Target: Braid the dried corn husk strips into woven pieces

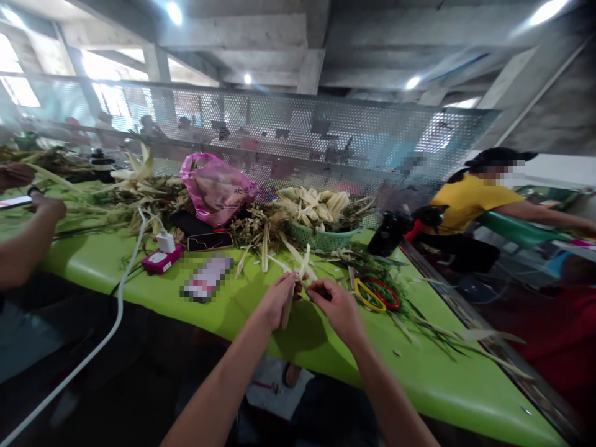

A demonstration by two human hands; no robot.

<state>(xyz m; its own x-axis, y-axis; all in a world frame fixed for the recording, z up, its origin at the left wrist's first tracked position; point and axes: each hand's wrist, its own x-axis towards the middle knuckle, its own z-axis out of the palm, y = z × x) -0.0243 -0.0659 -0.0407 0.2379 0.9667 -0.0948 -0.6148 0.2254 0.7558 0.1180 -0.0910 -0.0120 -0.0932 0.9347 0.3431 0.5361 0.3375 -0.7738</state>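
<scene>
My left hand [280,299] is closed around pale strips of what looks like corn husk [305,263], their ends sticking up past the fingers and one end hanging below. Close beside it, my right hand [331,302] pinches at the same strips with thumb and fingertips. Both hands are just above the green tabletop [321,344]. Right of my right hand lie scissors with a yellow and red handle [377,294]. Beyond the hands, a green basket [321,239] holds a heap of pale husk pieces [316,208].
A pink plastic bag [218,189], a phone [209,240], a magenta power adapter [162,259] with a white cable [121,298] and a black bottle [385,234] stand or lie around. A co-worker's arm [30,239] reaches in at left; a person in yellow [465,198] sits at right.
</scene>
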